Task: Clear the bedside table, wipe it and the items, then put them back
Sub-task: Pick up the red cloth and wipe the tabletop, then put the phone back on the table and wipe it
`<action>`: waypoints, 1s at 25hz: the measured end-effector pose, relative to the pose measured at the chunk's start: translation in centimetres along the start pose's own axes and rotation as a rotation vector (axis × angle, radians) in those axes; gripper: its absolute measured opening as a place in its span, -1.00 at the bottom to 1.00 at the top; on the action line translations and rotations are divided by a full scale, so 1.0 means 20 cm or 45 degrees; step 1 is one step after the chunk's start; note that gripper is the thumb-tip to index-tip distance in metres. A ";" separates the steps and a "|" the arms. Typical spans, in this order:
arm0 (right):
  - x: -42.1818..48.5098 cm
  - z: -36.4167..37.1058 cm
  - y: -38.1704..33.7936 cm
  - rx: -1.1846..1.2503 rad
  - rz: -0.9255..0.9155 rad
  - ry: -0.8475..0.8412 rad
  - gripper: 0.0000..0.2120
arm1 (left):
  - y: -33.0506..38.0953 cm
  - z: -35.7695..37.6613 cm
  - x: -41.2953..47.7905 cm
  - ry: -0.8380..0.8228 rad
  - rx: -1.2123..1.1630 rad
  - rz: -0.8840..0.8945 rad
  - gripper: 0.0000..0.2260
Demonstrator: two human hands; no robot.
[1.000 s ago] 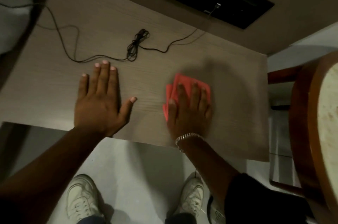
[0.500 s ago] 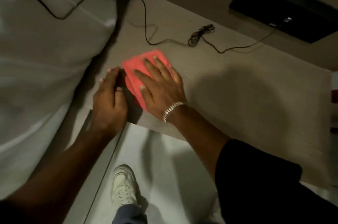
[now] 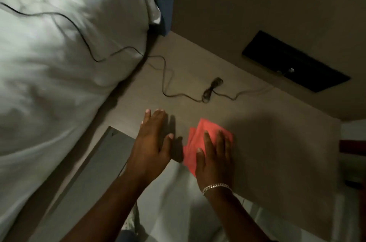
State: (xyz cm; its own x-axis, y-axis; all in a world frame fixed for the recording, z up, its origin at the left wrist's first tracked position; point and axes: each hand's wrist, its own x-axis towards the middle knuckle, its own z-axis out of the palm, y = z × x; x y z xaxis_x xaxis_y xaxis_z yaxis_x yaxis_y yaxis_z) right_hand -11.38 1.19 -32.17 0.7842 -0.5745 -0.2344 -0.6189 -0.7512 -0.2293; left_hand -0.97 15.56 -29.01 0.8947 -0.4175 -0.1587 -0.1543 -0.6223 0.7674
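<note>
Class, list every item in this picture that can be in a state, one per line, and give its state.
red cloth: folded, flat on the table, pressed under the right hand
right hand: flat on the cloth, fingers spread
left hand: open, palm down at the table's front edge, holding nothing
black cable: loose on the table, partly bundled, running onto the bed
bedside table: cleared except for cable and cloth

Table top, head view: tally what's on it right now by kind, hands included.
Red cloth: 1
Black cable: 1
Hands: 2, left hand flat on the table, right hand pressing the cloth
Total: 4
</note>
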 end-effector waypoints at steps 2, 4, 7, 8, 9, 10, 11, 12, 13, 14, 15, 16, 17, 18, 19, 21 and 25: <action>0.02 -0.15 -0.08 0.060 -0.118 -0.013 -0.47 | 0.08 -0.21 -0.04 0.274 -0.172 0.007 -0.50; 0.06 -0.34 -0.29 0.176 -0.288 0.041 -0.47 | 0.12 -0.50 -0.06 0.568 -0.244 0.028 -0.56; 0.13 -0.57 -0.84 0.516 -0.615 0.151 -0.65 | 0.11 -0.97 -0.08 0.923 -0.237 0.077 -0.65; 0.14 -0.61 -1.06 0.608 -0.734 0.208 -0.72 | 0.09 -1.13 -0.08 1.036 -0.231 0.093 -0.68; 0.14 -0.64 -1.29 0.698 -0.805 0.206 -0.77 | 0.05 -1.29 -0.07 1.131 -0.210 0.108 -0.69; 0.15 -0.66 -1.49 0.778 -0.813 0.145 -0.80 | 0.01 -1.41 -0.05 1.191 -0.172 0.105 -0.70; 0.16 -0.66 -1.69 0.842 -0.782 0.049 -0.80 | -0.03 -1.53 -0.02 1.231 -0.126 0.064 -0.70; 0.18 -0.65 -1.87 0.860 -0.739 -0.066 -0.78 | -0.08 -1.63 0.03 1.237 -0.102 -0.035 -0.68; 0.21 -0.62 -2.01 0.843 -0.695 -0.160 -0.75 | -0.13 -1.72 0.08 1.203 -0.124 -0.172 -0.66; 0.23 -0.59 -2.12 0.809 -0.663 -0.216 -0.73 | -0.18 -1.79 0.14 1.129 -0.168 -0.313 -0.64; 0.25 -0.56 -2.19 0.769 -0.640 -0.246 -0.72 | -0.21 -1.83 0.19 1.039 -0.226 -0.421 -0.63; 0.26 -0.55 -2.24 0.734 -0.618 -0.256 -0.71 | -0.24 -1.85 0.23 0.973 -0.295 -0.472 -0.63; 0.27 -0.54 -2.26 0.718 -0.601 -0.246 -0.70 | -0.27 -1.86 0.25 0.946 -0.362 -0.478 -0.63; 0.26 -0.52 -2.26 0.725 -0.587 -0.228 -0.69 | -0.29 -1.85 0.25 0.949 -0.421 -0.464 -0.64; 0.24 -0.52 -2.23 0.748 -0.572 -0.204 -0.68 | -0.30 -1.83 0.24 0.957 -0.449 -0.449 -0.62; 0.16 -0.53 -2.12 0.817 -0.513 -0.126 -0.66 | -0.27 -1.76 0.18 0.927 -0.468 -0.408 -0.56; 0.01 -0.52 -1.75 0.901 -0.289 -0.014 -0.59 | -0.16 -1.53 0.07 0.802 -0.515 -0.349 -0.39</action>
State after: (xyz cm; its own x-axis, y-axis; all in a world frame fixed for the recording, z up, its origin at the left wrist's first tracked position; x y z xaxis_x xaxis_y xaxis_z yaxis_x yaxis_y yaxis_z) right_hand 10.78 24.00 -14.45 0.8980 -0.4241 -0.1173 -0.3252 -0.4600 -0.8262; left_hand 13.56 37.21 -12.63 0.9661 0.2432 -0.0861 0.1615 -0.3098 0.9370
